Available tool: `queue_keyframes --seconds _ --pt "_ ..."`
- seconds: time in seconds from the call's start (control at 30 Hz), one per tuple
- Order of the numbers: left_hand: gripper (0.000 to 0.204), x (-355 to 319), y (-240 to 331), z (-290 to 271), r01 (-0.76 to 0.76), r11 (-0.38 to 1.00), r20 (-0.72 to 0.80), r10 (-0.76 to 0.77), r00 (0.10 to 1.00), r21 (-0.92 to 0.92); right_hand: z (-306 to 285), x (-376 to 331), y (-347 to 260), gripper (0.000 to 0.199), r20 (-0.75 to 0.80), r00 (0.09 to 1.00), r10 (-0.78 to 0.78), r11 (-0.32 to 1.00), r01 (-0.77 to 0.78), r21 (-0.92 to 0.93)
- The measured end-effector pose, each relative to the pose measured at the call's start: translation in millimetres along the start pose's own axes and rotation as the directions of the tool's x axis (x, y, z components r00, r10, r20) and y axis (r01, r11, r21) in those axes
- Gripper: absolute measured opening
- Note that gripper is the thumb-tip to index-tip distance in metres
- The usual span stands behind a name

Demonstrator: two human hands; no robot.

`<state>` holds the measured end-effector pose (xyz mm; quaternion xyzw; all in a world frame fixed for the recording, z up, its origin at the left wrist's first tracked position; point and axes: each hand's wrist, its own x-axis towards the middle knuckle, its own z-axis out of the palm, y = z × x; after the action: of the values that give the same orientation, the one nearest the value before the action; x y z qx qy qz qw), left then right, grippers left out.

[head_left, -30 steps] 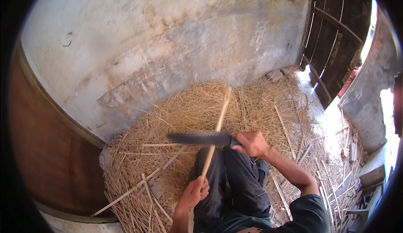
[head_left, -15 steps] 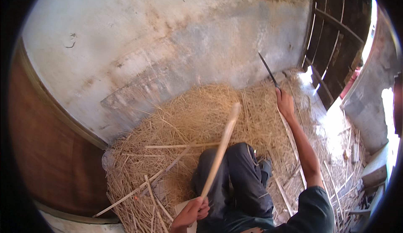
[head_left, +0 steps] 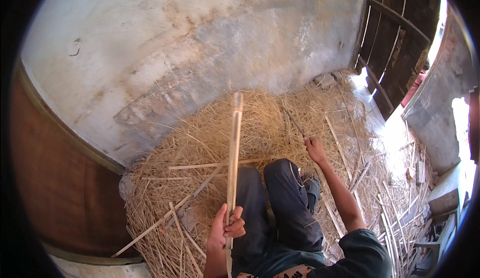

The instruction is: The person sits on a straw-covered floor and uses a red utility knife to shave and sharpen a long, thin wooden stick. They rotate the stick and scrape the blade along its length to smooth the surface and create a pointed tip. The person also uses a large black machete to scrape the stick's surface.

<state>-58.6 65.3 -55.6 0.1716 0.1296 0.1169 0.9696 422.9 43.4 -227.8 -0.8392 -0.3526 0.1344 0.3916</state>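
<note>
My left hand point(head_left: 226, 226) is closed around the lower part of a pale bamboo stick point(head_left: 233, 158). The stick stands almost upright in front of my left knee, its top end slightly blurred. Out to the right, past my right knee, my right hand point(head_left: 315, 150) grips the handle of a long, narrow dark-bladed knife point(head_left: 294, 120). The blade slants up and left above the straw-coloured shavings, apart from the stick. Most of the handle is hidden inside my fingers.
A thick heap of shavings point(head_left: 260, 123) spreads around my bent legs point(head_left: 287, 193). Loose strips point(head_left: 195, 198) lie across it at left, more at right. Beyond rises a stained wall point(head_left: 240, 43); a dark plank door point(head_left: 395, 43) stands at right, a brown panel point(head_left: 60, 178) at left.
My right hand has brought the knife down and left from its raised position. The bamboo stick has swung from a rightward lean to nearly upright, with my left hand slightly higher.
</note>
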Motion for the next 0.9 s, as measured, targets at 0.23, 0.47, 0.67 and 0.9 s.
queue_keyframes --seconds 0.23,0.47,0.67,0.9 --pt "0.058 2 14 3 -0.116 0.978 -0.024 0.122 0.992 0.175 43 -2 133 0.061 -0.02 0.973 0.23 0.965 -0.231 -0.127" --pt "0.06 10 23 13 -0.106 0.976 -0.063 0.12 0.991 0.191 67 -41 107 0.054 -0.111 0.952 0.285 0.953 -0.294 -0.07" --pt "0.06 43 28 22 -0.062 0.98 0.007 0.062 0.998 0.188 125 -61 137 0.055 -0.154 0.927 0.343 0.892 -0.373 -0.257" --pt "0.06 51 26 22 -0.045 0.975 0.018 0.042 0.999 0.218 181 -84 154 0.054 0.323 0.858 0.4 0.899 -0.298 -0.322"
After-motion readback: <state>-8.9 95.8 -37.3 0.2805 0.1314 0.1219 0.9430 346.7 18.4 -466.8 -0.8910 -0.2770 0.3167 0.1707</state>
